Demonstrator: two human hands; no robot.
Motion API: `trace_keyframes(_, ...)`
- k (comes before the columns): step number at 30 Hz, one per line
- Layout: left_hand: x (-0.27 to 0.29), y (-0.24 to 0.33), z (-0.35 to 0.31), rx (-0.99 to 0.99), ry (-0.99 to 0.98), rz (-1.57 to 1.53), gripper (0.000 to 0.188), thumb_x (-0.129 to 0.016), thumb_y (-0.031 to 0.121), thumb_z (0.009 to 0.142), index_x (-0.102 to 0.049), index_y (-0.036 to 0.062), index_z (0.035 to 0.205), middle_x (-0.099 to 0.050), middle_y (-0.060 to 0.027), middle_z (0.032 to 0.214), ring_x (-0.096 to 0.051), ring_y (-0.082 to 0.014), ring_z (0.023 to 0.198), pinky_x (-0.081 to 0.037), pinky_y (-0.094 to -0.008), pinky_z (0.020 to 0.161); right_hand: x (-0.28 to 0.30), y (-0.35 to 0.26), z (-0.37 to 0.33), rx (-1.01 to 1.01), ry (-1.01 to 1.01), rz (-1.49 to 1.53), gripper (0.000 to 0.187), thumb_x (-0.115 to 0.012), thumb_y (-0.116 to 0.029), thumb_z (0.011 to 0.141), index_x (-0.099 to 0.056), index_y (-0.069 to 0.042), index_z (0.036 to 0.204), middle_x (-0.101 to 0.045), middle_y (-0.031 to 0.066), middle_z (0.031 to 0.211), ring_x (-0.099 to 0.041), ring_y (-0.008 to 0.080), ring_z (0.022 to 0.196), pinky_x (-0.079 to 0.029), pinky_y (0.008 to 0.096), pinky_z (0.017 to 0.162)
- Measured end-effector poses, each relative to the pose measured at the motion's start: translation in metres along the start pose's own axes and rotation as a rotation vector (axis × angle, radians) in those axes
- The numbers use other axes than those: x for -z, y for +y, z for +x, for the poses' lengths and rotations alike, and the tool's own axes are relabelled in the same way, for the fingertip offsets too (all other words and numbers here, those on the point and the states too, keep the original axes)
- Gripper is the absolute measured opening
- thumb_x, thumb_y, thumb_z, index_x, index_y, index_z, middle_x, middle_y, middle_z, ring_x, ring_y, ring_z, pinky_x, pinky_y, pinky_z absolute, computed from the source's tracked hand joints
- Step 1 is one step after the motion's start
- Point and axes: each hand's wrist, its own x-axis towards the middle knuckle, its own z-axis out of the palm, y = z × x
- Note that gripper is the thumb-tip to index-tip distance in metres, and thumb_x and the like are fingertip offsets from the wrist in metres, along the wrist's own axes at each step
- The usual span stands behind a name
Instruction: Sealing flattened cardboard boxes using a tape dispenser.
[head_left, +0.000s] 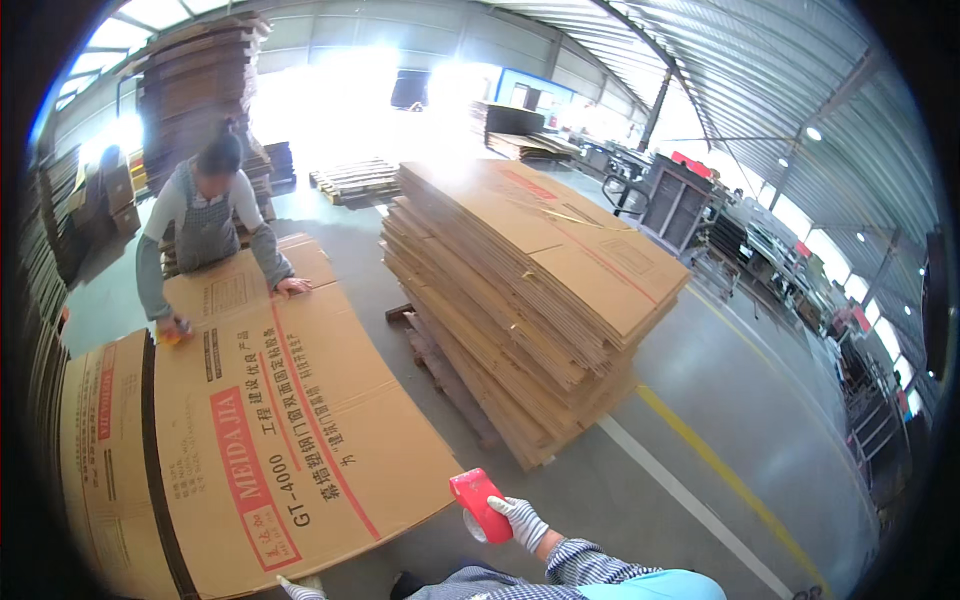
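Note:
My right hand (522, 522), in a white striped glove, grips a roll of red tape (482, 506) off the near right corner of a large flat cardboard sheet (400, 440). The pale core of the roll shows on its lower left side. At the lower edge of the picture, the gloved fingers of my left hand (302, 588) lie apart at the sheet's near edge; the rest of that hand is cut off. Across the sheet, a co-worker leans over it with one hand (293, 287) flat on the cardboard. The co-worker's other hand (172, 330) holds a small orange thing, blurred.
A tall stack of flat cardboard (500, 330) stands on a wooden pallet (440, 375) to the right. Another printed cardboard sheet (85, 420) lies at the left, across a dark gap. More cardboard piles (200, 90) rise behind the co-worker. Yellow and white lines mark the floor (740, 400).

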Motion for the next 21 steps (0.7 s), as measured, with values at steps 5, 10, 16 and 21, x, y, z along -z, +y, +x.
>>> trace_keyframes(5,-0.068,0.04,-0.07,-0.163,-0.139,0.219,0.073,-0.051,0.066,0.093,-0.053,0.0076,0.137,-0.06,-0.0116,0.135,-0.055,-0.0277,0.125,-0.041,-0.049,0.109,0.044,-0.02,-0.028,0.182,-0.029,0.007,0.05,-0.08,-0.028,0.086,-0.064,0.001,0.122,-0.071,0.009,0.111,-0.068,0.0168,0.096,-0.053,0.0312,0.09)
trace_keyframes(10,-0.126,0.071,-0.183,-0.317,-0.301,0.438,0.073,-0.051,0.065,0.093,-0.053,0.0075,0.137,-0.06,-0.0117,0.133,-0.055,-0.0276,0.125,-0.042,-0.0488,0.108,0.089,-0.036,-0.085,0.323,0.009,0.067,0.047,-0.079,-0.025,0.086,-0.063,-0.002,0.124,-0.07,0.006,0.112,-0.066,0.0139,0.098,-0.052,0.0301,0.089)
trace_keyframes(16,-0.139,0.026,-0.307,-0.302,-0.42,0.707,0.072,-0.052,0.064,0.093,-0.053,0.0074,0.136,-0.061,-0.0117,0.132,-0.056,-0.0275,0.124,-0.043,-0.0487,0.107,0.134,-0.057,-0.18,0.521,0.146,-0.091,0.051,-0.079,-0.034,0.085,-0.063,-0.001,0.121,-0.069,0.0058,0.107,-0.065,0.0131,0.095,-0.052,0.0304,0.087)
trace_keyframes(21,-0.101,-0.022,-0.374,-0.166,-0.427,0.909,0.071,-0.053,0.064,0.093,-0.053,0.0072,0.136,-0.062,-0.0117,0.131,-0.056,-0.0274,0.123,-0.043,-0.0485,0.107,0.158,-0.068,-0.24,0.625,0.299,-0.139,0.055,-0.08,-0.038,0.083,-0.064,-0.001,0.119,-0.071,0.0073,0.106,-0.067,0.0147,0.094,-0.054,0.031,0.085)
